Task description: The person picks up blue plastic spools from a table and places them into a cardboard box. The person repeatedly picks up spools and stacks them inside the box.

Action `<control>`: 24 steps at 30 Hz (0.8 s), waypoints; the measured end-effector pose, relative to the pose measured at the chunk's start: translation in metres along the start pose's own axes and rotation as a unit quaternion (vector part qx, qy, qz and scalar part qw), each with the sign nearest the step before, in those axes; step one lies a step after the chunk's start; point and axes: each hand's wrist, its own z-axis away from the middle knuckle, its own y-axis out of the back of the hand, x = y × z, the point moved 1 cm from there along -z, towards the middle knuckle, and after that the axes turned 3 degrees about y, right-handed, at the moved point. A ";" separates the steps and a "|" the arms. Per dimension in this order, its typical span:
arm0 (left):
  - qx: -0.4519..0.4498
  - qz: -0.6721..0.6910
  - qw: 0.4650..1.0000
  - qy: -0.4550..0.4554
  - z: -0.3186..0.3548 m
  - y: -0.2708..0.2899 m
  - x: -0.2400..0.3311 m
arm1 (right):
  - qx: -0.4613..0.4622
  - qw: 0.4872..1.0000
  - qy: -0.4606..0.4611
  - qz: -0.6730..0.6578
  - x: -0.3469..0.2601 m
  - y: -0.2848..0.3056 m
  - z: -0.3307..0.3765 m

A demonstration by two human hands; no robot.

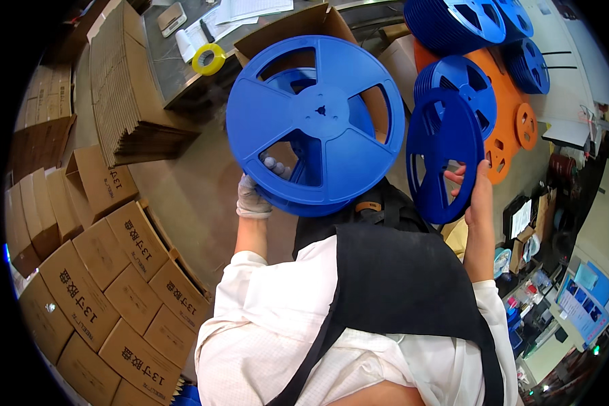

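Observation:
My gloved left hand (254, 196) grips a large blue plastic reel (320, 111) by its lower left rim, fingertips showing through one of its openings. Below that reel more blue reel parts show, so it may be a stack; how many is hidden. An open cardboard box (298, 34) stands behind it. My bare right hand (477, 193) holds another blue reel (446, 155), tilted nearly on edge, thumb outside the rim and fingers through an opening.
Stacked blue reels (463, 84) and orange reels (525, 126) lie at the far right. Flat cardboard (128, 88) leans at left, above piled closed cartons (118, 298). Yellow tape (208, 59), a scale (172, 19) and papers (250, 8) lie on the metal table (183, 74).

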 end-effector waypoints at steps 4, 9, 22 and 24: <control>0.011 -0.029 0.999 -0.018 -0.001 -0.006 -0.003 | 0.025 0.993 0.075 -0.089 -0.002 0.033 -0.005; 0.082 -0.089 0.992 -0.043 0.006 -0.017 -0.008 | 0.058 0.952 0.101 -0.284 0.017 0.076 -0.013; 0.155 -0.289 0.944 0.039 -0.034 -0.074 -0.024 | -0.137 0.826 0.112 -0.536 0.018 0.072 0.002; 0.191 -0.347 0.917 0.052 -0.037 -0.063 -0.022 | -0.141 0.816 0.106 -0.551 0.016 0.071 0.002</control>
